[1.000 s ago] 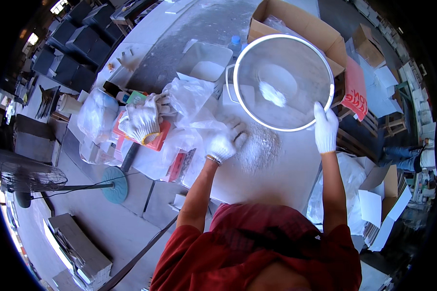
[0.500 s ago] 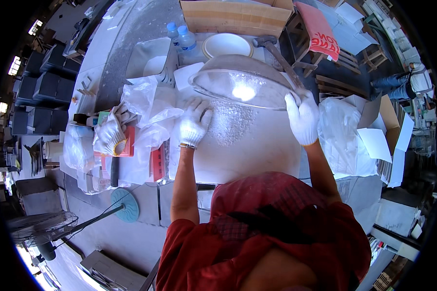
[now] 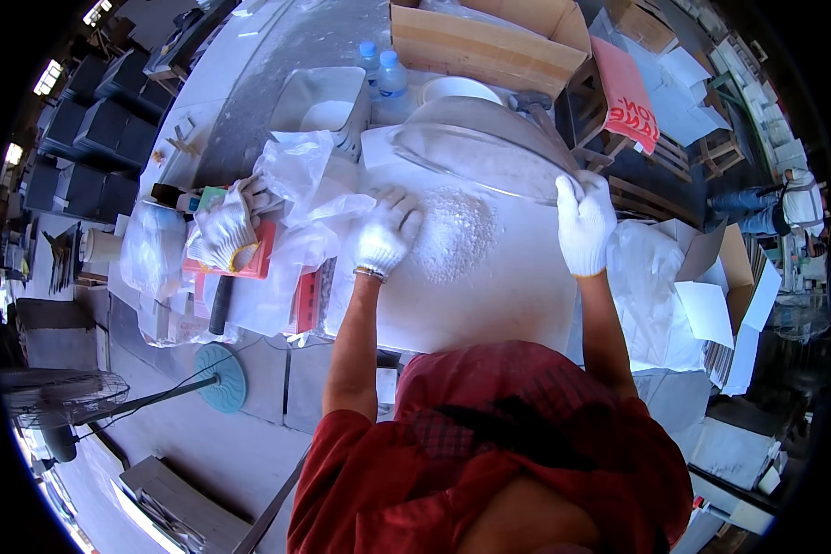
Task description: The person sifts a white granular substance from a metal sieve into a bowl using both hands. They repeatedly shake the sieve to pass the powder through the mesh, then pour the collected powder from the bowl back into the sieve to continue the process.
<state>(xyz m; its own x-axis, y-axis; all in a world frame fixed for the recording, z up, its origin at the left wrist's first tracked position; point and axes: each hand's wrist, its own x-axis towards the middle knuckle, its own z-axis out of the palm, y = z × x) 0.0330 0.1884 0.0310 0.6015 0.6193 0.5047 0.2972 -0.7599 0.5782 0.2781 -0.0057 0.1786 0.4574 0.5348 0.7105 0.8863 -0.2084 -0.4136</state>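
Observation:
A wide, shallow metal bowl is tipped on its side, its inside facing me. My right hand, in a white knitted glove, grips the bowl's right rim, thumb and fingers on either side. Under the bowl's lower edge, a heap of white granules lies on a pale work surface. Just left of the heap rests my left hand, also gloved, palm down with its fingers slightly bent and apart. It holds nothing that I can see.
Left of the surface are a plastic bag, spare gloves and a black handle. Behind stand a plastic tub, water bottles, a hammer, and a cardboard box. A person is far right.
The bowl has tilted slightly, and the bright reflection inside it is gone. My right hand still grips the rim. The left hand stays beside the granules, while the whole view has shifted a little.

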